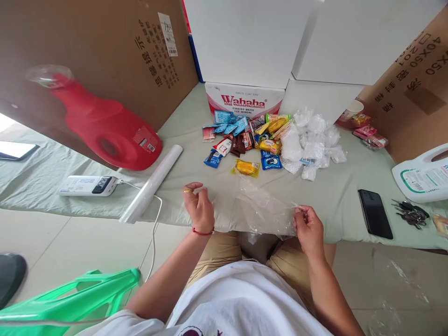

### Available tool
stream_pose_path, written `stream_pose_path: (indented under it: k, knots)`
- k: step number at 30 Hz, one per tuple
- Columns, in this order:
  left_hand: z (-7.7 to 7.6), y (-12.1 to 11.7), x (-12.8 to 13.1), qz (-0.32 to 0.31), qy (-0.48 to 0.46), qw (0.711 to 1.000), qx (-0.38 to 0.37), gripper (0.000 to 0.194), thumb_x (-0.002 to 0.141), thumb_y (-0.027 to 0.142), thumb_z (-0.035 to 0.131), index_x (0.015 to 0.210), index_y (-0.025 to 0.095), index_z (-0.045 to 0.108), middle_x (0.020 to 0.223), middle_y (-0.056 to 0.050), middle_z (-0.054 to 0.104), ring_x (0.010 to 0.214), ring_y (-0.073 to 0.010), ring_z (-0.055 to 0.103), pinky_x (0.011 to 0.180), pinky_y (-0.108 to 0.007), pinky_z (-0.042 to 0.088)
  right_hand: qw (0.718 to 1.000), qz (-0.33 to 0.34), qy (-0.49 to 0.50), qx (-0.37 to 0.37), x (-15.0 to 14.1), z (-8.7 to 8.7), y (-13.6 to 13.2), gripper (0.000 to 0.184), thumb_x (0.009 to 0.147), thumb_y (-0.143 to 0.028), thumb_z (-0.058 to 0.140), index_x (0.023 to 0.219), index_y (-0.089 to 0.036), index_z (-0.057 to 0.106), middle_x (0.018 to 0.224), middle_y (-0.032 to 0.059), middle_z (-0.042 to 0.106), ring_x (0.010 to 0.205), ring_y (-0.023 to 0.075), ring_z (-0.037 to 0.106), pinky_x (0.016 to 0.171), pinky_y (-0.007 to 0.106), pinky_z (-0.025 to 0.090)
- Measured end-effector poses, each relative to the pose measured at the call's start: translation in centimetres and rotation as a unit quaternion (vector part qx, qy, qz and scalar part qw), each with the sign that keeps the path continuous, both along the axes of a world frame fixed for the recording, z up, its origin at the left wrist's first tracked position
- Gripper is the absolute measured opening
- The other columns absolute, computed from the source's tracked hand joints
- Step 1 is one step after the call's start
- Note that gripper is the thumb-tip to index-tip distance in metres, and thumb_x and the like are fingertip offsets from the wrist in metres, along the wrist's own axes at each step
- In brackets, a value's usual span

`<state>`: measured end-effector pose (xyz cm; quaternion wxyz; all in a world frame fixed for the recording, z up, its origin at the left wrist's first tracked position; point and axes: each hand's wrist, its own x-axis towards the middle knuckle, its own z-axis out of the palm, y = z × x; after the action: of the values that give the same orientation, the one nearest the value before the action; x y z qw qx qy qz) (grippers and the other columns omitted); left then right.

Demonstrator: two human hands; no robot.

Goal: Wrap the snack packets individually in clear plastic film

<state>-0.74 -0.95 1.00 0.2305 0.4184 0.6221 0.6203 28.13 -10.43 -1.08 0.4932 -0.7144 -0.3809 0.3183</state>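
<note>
My left hand (198, 206) and my right hand (308, 227) each pinch an edge of a clear plastic bag (257, 210) that lies stretched between them on the pale green cloth (332, 191). Both hands have their fingers closed on the film. A red cord circles my left wrist. Beyond the bag lies a pile of small snack packets (245, 140) in blue, yellow and brown wrappers, and beside it a heap of crumpled clear bags (311, 140).
A roll of clear film (152, 183) lies left of my hands, near a white power bank (89, 185) with its cable. A red jug (105, 126) leans on a cardboard box. A black phone (375, 213), keys (411, 213) and a white jug (423, 175) sit at right. A green stool (70, 298) stands lower left.
</note>
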Motion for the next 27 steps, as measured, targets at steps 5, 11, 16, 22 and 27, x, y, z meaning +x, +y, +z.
stream_pose_path:
  k: [5,11,16,22,27]
  knots:
    - [3.4,-2.1,1.8,-0.351,0.24,0.888,0.178,0.023,0.104,0.026,0.048,0.114,0.021,0.068,0.114,-0.011,0.071,0.114,-0.0241,0.066,0.099,-0.043,0.049,0.977,0.07,-0.197,0.04,-0.5,0.9,-2.2,0.036,0.098,-0.053,0.055,0.101,-0.02,0.068,0.086,0.0057,0.073,0.072,0.0179,0.065,0.07,0.03,0.053]
    - [1.6,-2.3,4.1,-0.496,0.425,0.757,0.009,0.056,0.11,0.047,0.032,0.083,0.018,0.072,0.069,-0.005,0.063,0.067,-0.018,0.058,0.072,-0.034,0.038,0.989,0.02,-0.146,-0.018,0.4,-0.7,-3.2,0.038,0.098,-0.057,0.054,0.105,-0.021,0.066,0.078,0.004,0.07,0.063,0.0182,0.063,0.063,0.031,0.053]
    - [0.0,-2.3,3.0,-0.454,0.313,0.834,-0.035,0.055,0.099,0.049,0.057,0.052,0.021,0.051,0.061,-0.004,0.049,0.062,-0.0172,0.046,0.068,-0.031,0.035,0.973,0.013,-0.228,-0.029,4.1,-0.1,-3.4,0.05,0.091,-0.055,0.062,0.126,-0.02,0.062,0.118,0.0153,0.067,0.102,0.0282,0.066,0.082,0.043,0.058]
    - [0.9,-2.7,4.3,-0.349,0.067,0.93,-0.092,0.048,0.089,0.047,0.071,0.052,0.023,0.051,0.06,-0.001,0.048,0.055,-0.0146,0.041,0.059,-0.029,0.033,0.919,0.132,-0.372,0.014,2.2,4.3,-1.9,0.035,0.099,-0.056,0.057,0.113,-0.027,0.071,0.105,0.0107,0.071,0.105,0.0305,0.062,0.087,0.044,0.051]
    - [0.1,-2.1,5.6,-0.37,-0.097,0.879,-0.285,0.055,0.088,0.07,0.063,0.062,0.023,0.056,0.055,-0.001,0.056,0.048,-0.0162,0.056,0.05,-0.028,0.042,0.89,0.242,-0.385,-0.018,-2.0,4.1,-1.6,0.021,0.099,-0.045,0.063,0.095,-0.026,0.071,0.086,0.005,0.072,0.081,0.0247,0.063,0.07,0.036,0.046]
